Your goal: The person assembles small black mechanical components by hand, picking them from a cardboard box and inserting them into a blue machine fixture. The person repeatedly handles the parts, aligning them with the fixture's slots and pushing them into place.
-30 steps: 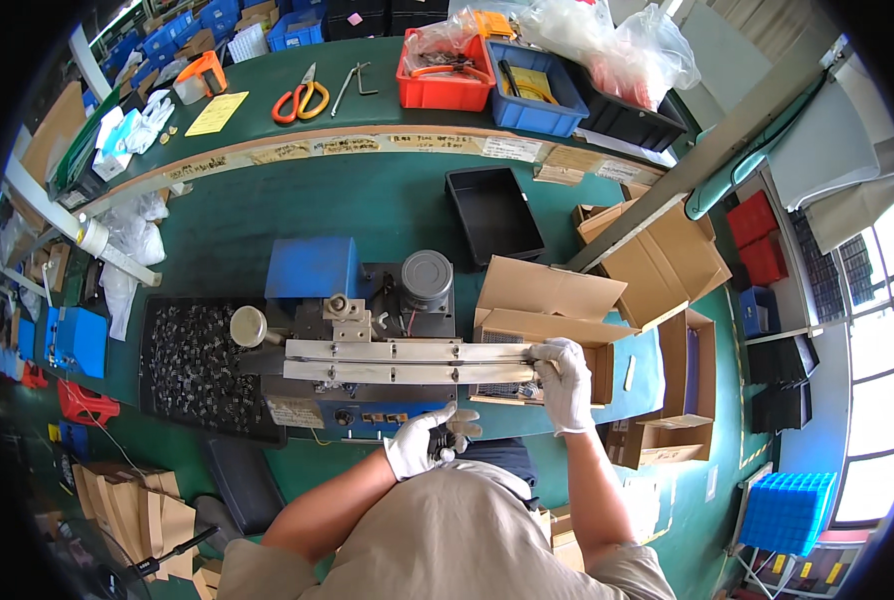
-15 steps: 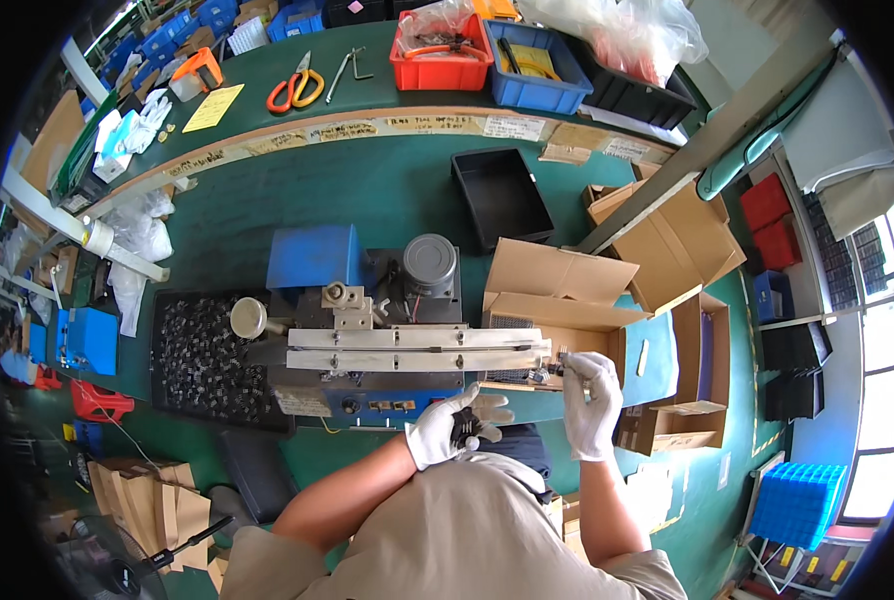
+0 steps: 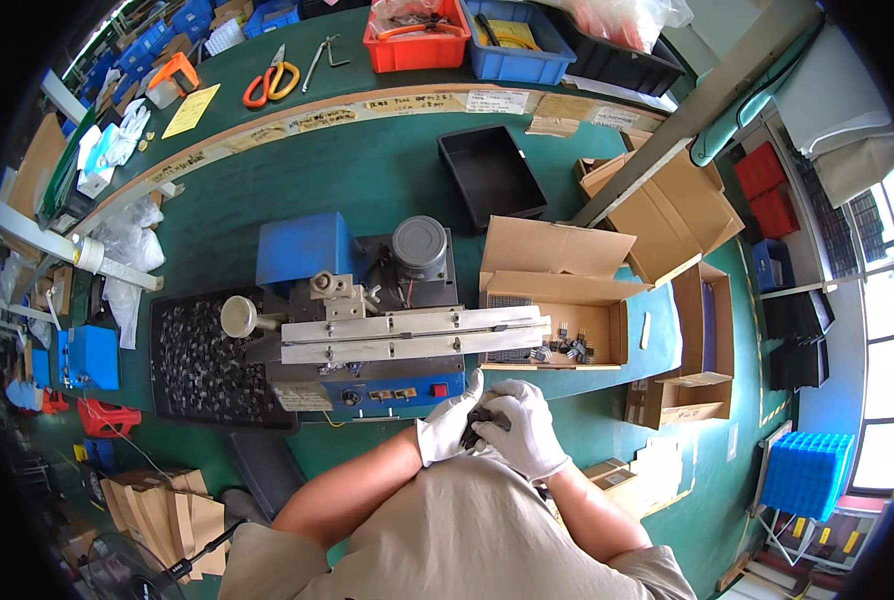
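Both hands wear white gloves and meet low in the middle, in front of the machine. My left hand (image 3: 445, 432) is curled around a bunch of small black electronic parts (image 3: 476, 427). Over its palm, the fingers of my right hand (image 3: 529, 430) are bent together onto the same parts; the exact grip is partly hidden. Beyond them stands a bench machine with a long metal rail (image 3: 407, 343). At the rail's right end is an open cardboard box (image 3: 617, 340), holding a few loose parts with metal legs (image 3: 571, 345) and a dark grid of parts (image 3: 508, 354).
A black tray full of small black parts (image 3: 202, 365) lies left of the machine. Behind are an empty-looking black bin (image 3: 492, 178) and a shelf with scissors (image 3: 272, 80) and red (image 3: 417, 48) and blue bins (image 3: 522, 52). A slanting post (image 3: 657, 120) rises at right.
My right hand has left the cardboard box and come back to my left hand, its fingers now on the parts there. My left hand has closed more around them. The whole view has shifted slightly.
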### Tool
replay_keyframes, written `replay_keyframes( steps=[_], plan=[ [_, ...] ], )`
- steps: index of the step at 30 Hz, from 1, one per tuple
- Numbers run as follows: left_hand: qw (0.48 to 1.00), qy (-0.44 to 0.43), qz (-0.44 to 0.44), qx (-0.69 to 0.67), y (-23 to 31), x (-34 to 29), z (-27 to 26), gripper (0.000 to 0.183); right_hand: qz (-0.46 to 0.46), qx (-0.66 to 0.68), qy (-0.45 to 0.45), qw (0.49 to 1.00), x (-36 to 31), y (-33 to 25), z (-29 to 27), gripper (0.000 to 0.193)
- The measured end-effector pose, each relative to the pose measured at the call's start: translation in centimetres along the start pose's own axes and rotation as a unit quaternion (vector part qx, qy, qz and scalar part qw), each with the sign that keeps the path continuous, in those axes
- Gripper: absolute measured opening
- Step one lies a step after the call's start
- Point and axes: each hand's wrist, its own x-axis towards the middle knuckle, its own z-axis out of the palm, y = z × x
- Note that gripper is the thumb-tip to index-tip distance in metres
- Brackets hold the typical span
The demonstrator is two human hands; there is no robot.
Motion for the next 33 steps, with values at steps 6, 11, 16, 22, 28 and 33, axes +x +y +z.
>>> replay_keyframes(
  steps=[6, 11, 16, 22, 28, 33],
  plan=[
    [0.999, 0.001, -0.036, -0.016, 0.5, -0.4, 2.2, 0.06, 0.158, 0.217, 0.008, 0.963, -0.8, 1.3, 0.0, 0.023],
    [0.996, -0.075, -0.048, -0.004, 0.3, 0.2, 0.4, 0.046, 0.13, 0.214, 0.068, 0.966, -0.9, 2.4, 0.0, 0.011],
    [0.994, -0.1, -0.023, -0.023, 0.6, 0.8, 0.9, 0.037, 0.208, 0.34, 0.089, 0.913, -0.6, 2.6, -0.6, 0.013],
    [0.999, -0.049, 0.01, -0.007, 1.2, 1.4, 3.0, 0.026, 0.197, 0.277, 0.053, 0.939, 1.2, 3.0, -3.6, 0.02],
    [0.997, -0.014, 0.033, -0.066, 0.9, 4.3, 3.9, 0.03, 0.025, 0.098, 0.142, 0.985, 3.9, 4.8, -7.3, 0.015],
    [0.99, -0.048, 0.075, -0.105, 0.9, 6.6, 4.6, 0.033, -0.096, -0.036, 0.103, 0.989, 6.4, 6.9, -11.2, 0.032]
  ],
)
